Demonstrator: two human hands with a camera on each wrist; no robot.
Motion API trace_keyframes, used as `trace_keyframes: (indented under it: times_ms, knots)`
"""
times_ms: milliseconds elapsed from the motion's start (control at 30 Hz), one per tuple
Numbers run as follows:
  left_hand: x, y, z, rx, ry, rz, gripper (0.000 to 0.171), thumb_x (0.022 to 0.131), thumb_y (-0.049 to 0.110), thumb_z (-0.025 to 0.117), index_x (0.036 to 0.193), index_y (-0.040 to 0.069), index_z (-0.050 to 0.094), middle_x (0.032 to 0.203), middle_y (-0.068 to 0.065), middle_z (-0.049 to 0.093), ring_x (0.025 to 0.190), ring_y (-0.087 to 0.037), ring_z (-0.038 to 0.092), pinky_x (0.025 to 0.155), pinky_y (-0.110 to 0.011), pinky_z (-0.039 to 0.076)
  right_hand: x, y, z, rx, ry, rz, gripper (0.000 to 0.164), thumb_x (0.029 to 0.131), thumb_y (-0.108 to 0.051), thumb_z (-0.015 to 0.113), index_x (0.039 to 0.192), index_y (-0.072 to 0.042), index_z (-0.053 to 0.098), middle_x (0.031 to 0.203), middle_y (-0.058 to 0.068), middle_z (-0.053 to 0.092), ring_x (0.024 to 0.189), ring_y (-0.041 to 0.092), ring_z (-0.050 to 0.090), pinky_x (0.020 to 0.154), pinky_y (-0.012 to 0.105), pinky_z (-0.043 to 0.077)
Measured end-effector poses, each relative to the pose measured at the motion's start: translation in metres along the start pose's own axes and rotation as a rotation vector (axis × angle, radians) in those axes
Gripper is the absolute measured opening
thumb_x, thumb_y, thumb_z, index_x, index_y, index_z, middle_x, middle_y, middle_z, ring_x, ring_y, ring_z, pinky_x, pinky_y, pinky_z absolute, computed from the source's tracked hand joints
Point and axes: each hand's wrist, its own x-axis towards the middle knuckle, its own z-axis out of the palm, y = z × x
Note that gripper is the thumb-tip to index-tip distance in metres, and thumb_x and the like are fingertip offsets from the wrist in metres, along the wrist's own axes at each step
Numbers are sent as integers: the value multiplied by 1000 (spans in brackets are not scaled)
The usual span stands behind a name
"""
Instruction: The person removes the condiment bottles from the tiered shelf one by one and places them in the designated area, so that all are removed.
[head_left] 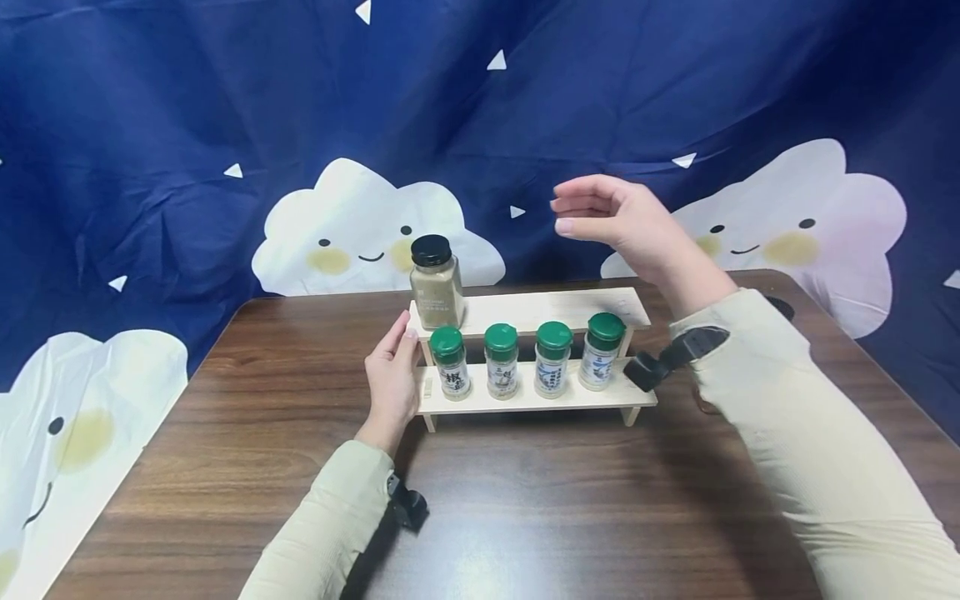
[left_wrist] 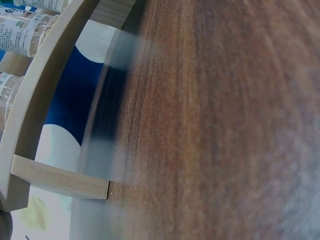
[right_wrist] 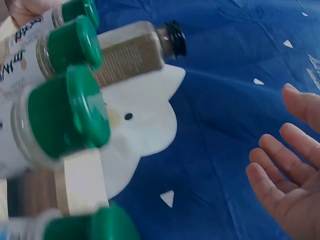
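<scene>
Q. Where do the jar and the four shakers stand?

A. On the rack: the jar at the left end of the far, upper shelf, the shakers in a row along the near, lower shelf.

Q. In what state are the hands?

A. The right hand, raised above the right part of the rack, holds nothing; its fingers are loosely curved, apart from the thumb. The left hand lies at the rack's left end; whether its fingers pinch the rack or merely touch it cannot be told.

Q. How is a reach over the rack best made?

A. The left hand should steady the rack against the desk; the right should pass well above the green caps, lest its wrist camera topple the rightmost shaker.

Q. What is obscured?

A. The right sleeve hides most of a dark object at far right. The left-wrist view omits the left hand and crops the shakers; in the right-wrist view, the nearest caps blur.
</scene>
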Motion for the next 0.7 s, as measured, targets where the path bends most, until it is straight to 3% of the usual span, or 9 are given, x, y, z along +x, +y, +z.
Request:
trace_keyframes:
  times_ms: [333, 700]
  knots:
    - [1, -2, -3, -18, 10, 15, 37, 93, -2, 47, 130, -4, 49, 134, -18, 50, 121, -24, 50, 98, -26, 46, 18, -2, 43, 45, -37, 22, 43, 82, -4, 67, 122, -4, 54, 120, 11, 59, 109, 20, 55, 99, 33, 47]
    - [1, -2, -5, -12, 9, 19, 37, 93, -3, 46, 130, -5, 47, 133, -19, 50, 119, -23, 51, 97, -26, 47, 31, 2, 81, -12, -81, 78, 48, 81, -9, 70, 126, -5, 53, 126, 12, 55, 115, 23, 51, 98, 35, 46]
